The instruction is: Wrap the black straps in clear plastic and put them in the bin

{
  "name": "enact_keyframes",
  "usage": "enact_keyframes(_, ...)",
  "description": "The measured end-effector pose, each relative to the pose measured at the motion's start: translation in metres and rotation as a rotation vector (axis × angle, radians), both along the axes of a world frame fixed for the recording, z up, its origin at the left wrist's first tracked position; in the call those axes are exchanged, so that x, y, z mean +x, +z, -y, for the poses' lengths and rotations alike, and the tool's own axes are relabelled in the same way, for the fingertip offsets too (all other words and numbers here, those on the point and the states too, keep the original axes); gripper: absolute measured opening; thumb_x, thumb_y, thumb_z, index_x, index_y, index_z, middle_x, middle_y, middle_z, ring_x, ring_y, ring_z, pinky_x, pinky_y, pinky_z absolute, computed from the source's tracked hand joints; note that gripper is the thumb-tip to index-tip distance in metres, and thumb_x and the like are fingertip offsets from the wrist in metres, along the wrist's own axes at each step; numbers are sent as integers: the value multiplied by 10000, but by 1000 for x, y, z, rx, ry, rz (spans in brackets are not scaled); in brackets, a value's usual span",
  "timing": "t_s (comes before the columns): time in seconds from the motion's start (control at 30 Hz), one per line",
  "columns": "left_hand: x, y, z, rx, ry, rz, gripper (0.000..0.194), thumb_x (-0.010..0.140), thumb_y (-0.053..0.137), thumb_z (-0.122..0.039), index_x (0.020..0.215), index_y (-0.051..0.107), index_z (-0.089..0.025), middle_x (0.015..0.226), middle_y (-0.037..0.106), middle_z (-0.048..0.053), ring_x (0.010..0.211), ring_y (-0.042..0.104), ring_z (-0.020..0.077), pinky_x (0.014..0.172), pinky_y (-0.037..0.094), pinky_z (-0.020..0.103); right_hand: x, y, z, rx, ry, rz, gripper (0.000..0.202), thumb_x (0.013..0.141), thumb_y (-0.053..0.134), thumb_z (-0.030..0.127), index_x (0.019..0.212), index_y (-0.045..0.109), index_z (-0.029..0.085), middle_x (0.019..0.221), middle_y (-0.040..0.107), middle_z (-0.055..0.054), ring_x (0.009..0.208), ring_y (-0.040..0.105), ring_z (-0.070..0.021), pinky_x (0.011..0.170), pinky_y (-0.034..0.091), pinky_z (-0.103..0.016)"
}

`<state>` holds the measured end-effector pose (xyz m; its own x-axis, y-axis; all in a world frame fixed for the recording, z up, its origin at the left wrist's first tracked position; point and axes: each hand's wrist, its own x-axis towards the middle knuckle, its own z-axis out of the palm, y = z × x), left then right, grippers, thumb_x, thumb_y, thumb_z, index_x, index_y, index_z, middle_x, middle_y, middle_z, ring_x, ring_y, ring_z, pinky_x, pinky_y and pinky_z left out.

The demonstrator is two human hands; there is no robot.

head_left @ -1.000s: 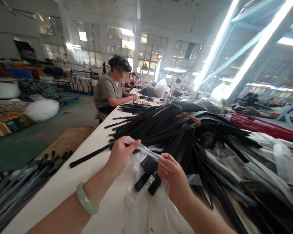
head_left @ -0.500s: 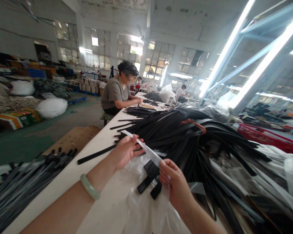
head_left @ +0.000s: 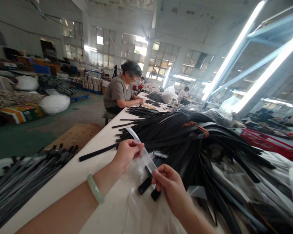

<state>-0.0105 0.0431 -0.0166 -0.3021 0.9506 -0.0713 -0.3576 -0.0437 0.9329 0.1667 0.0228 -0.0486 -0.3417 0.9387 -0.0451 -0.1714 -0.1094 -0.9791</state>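
Note:
Between my hands stretches a narrow, translucent plastic sleeve [head_left: 148, 160], slanting down from upper left to lower right. My left hand [head_left: 128, 152], with a pale green bangle on its wrist, pinches it near its upper part, and a short end sticks out beyond the fingers. My right hand [head_left: 169, 182] pinches the lower end between thumb and fingers. Just behind and below the sleeve lie the ends of black straps [head_left: 145, 186]. More clear plastic [head_left: 134, 204] is spread on the white table [head_left: 104, 208] under my hands.
A large bundle of black straps [head_left: 166, 125], bound with a brown tie [head_left: 196, 127], covers the table's right side. One loose strap [head_left: 97, 152] overhangs the left edge. Plastic-wrapped straps [head_left: 39, 182] stand at lower left. A co-worker [head_left: 118, 92] sits farther along the table.
My left hand has closed from loosely open fingers into a pinch on the sleeve. My right hand has shifted slightly left and down along it. The view has turned a little left.

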Motion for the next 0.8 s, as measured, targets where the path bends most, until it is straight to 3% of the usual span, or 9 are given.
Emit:
enact_keyframes(0.13,-14,6,-5,38,87,31,410,494,853,-389,572,541,-135,498,546,-48,474,495,58,531,451,199,2,5,1,-25,28,-62,389,672,791,435,677,516,159,547,636,-20,392,420,-58,415,271,-183)
enact_keyframes(0.2,-19,8,-8,65,118,56,401,495,849,-382,596,547,-138,523,560,-46,495,511,63,540,459,199,2,5,2,-62,112,-70,393,678,787,424,690,492,165,529,635,-15,360,410,-50,389,254,-171)
enact_keyframes(0.37,-38,13,-15,131,196,128,333,516,818,-322,701,604,-147,598,588,-45,545,536,66,560,469,191,3,3,14,-157,501,15,402,675,788,434,734,499,161,565,664,-29,382,512,-83,390,344,-166)
enact_keyframes(0.43,-45,18,-16,140,182,139,317,523,809,-291,739,630,-144,627,599,-38,535,522,57,522,440,168,4,5,19,-167,764,69,404,657,798,447,781,585,127,681,695,-68,512,612,-126,498,453,-214)
enact_keyframes(0.5,-48,23,-14,135,108,129,300,517,819,-271,712,638,-132,595,583,-35,492,487,51,457,382,155,6,6,18,-110,848,116,432,650,794,466,855,650,114,812,703,-95,666,662,-171,632,503,-274)
enact_keyframes(0.53,-47,25,-11,131,54,117,287,515,826,-269,668,629,-127,553,556,-41,463,458,47,429,349,153,8,6,14,-31,747,147,425,666,780,471,883,663,125,852,701,-98,716,667,-186,670,508,-294)
enact_keyframes(0.63,-37,30,-2,107,-122,75,305,514,849,-275,555,586,-125,474,488,-51,414,399,42,405,305,164,13,5,-10,369,84,339,287,791,667,433,914,670,173,889,693,-92,778,657,-220,726,518,-354)
enact_keyframes(0.7,-26,30,4,90,-240,22,313,519,851,-297,551,590,-127,508,522,-33,439,428,55,443,353,180,18,2,-30,641,-242,521,229,839,601,346,989,670,187,983,685,-107,901,637,-253,838,499,-411)
enact_keyframes(0.8,-10,22,8,88,-379,-114,302,550,829,-352,607,636,-126,574,557,-15,495,455,69,496,377,193,22,-2,-52,888,-330,773,399,819,590,249,1209,598,163,1208,617,-138,1150,529,-297,993,409,-481)
